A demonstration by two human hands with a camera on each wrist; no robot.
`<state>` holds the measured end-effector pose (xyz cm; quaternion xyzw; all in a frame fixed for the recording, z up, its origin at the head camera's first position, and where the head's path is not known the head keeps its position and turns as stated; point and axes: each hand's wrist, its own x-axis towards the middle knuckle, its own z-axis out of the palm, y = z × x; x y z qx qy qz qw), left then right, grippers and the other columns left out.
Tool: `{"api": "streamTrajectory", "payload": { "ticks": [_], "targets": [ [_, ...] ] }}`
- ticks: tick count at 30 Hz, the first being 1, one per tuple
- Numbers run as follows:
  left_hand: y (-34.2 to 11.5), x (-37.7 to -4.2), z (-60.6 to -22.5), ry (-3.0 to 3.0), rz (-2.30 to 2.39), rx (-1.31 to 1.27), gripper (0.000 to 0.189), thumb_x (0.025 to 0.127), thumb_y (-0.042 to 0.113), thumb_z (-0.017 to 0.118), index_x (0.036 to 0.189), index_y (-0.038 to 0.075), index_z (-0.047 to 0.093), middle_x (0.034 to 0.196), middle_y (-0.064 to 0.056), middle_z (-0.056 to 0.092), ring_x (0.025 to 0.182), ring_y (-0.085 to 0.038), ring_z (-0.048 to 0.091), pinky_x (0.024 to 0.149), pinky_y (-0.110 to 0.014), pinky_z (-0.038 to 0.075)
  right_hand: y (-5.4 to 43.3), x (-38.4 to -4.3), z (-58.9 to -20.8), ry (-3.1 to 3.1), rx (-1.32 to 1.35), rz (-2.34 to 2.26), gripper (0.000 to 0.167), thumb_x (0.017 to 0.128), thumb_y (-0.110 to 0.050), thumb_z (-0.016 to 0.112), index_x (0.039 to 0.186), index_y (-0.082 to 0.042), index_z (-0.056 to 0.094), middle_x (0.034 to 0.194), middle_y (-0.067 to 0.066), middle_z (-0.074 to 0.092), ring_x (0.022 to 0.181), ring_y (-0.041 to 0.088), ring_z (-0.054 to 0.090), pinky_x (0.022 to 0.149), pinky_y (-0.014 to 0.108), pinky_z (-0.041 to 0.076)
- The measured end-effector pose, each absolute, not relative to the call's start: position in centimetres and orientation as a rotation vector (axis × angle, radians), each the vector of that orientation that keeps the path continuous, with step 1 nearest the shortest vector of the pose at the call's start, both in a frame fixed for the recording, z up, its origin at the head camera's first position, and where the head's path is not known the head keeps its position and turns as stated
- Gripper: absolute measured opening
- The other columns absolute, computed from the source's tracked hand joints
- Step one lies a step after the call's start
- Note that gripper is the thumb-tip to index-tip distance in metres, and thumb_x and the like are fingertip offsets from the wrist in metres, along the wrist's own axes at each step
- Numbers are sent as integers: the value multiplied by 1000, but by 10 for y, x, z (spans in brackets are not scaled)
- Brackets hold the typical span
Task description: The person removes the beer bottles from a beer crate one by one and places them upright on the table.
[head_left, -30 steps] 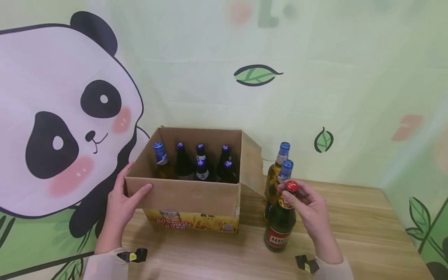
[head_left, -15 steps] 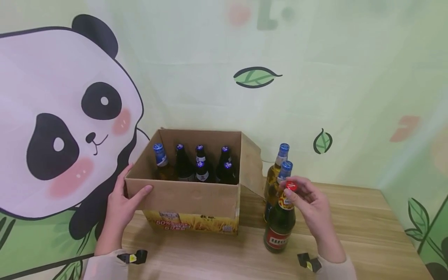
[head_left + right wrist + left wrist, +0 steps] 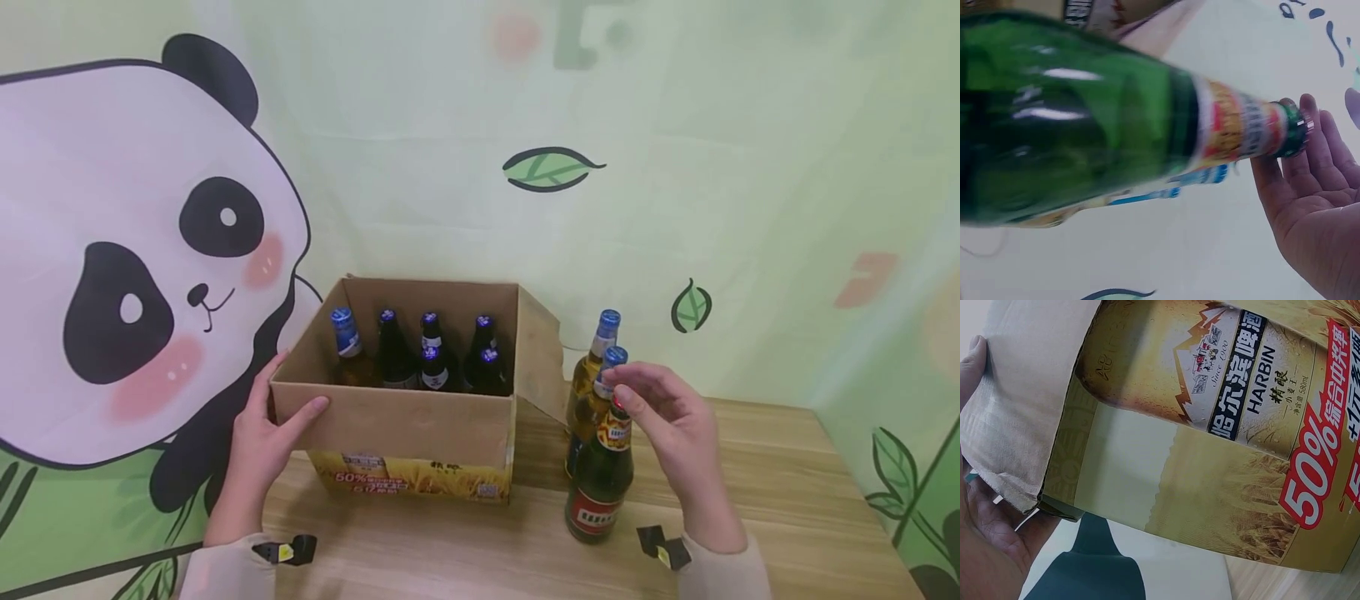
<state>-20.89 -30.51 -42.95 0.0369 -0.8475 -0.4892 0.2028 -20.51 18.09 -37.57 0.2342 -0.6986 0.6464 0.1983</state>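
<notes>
Green glass bottle (image 3: 600, 483), red cap, red label, stands on the wood-grain surface (image 3: 787, 475), right of the cardboard box (image 3: 420, 425). Right hand (image 3: 681, 429) at its cap: fingers spread loose, mostly straight in the right wrist view, thumb beside the cap in the head view, no closed grip on the bottle; light contact or none, can't tell. Left hand (image 3: 264, 433) grips the box's front left corner, thumb over the front panel near the rim, fingers round the left side. Box front: yellow print, "50%" in the head view, "HARBIN" readable in the left wrist view. Inside the box: one blue-necked bottle (image 3: 347, 337) at left, five dark bottles (image 3: 395, 354) with blue caps. Right flap (image 3: 542, 358) sticks outward. Two blue-capped amber bottles (image 3: 587, 375) stand just behind the green one. Panda backdrop (image 3: 735, 125) behind. Light sleeves on both arms.
</notes>
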Motion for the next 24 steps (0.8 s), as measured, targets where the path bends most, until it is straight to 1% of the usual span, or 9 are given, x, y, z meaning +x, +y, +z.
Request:
{"api": "streamTrajectory", "payload": {
  "ticks": [4,7,11,13,18,21,24],
  "targets": [
    [-305,-209,-431,-2372,-1350,111,88,88,47,76,156,50,20,157,-14,38,132,-46,46,97,-72,41,174,-200,-360,-1929,683,1759,22,94,4,66,117,5,66,114,13,71,105,22,68,87,27,57],
    [-305,-209,-431,-2370,-1349,111,88,88,48,76,156,50,20,157,-14,39,133,-46,46,97,-73,41,167,-197,-345,-1897,725,1746,23,93,7,66,115,6,67,113,16,71,104,23,69,85,27,57],
    [-305,-209,-431,-2369,-1352,108,89,88,48,75,157,49,20,157,-14,39,132,-46,46,97,-72,41,155,-193,-322,-1860,820,1725,23,92,9,66,115,5,67,113,20,70,106,25,68,91,28,55],
    [-305,-209,-431,-2366,-1351,107,88,88,48,75,157,49,20,156,-14,39,132,-46,47,97,-72,41,146,-193,-310,-1843,881,1709,23,92,8,66,115,4,67,113,20,70,106,26,68,90,29,55],
    [-306,-208,-429,-2359,-1339,108,88,88,48,75,156,50,20,156,-15,40,131,-46,47,96,-72,42,114,-196,-280,-1817,1052,1703,23,94,2,67,117,2,67,113,16,70,105,28,67,88,33,57],
    [-306,-208,-429,-2360,-1338,103,88,88,48,75,157,49,20,156,-14,40,131,-46,47,96,-72,42,92,-202,-266,-1827,1134,1723,23,95,-2,67,118,1,66,114,11,71,106,29,67,90,38,57],
    [-305,-208,-431,-2358,-1347,93,88,88,47,75,156,50,20,156,-13,40,131,-45,48,96,-72,42,69,-211,-253,-1846,1196,1736,24,96,-4,67,120,-1,66,115,8,71,106,26,67,92,40,56]
  ]
}}
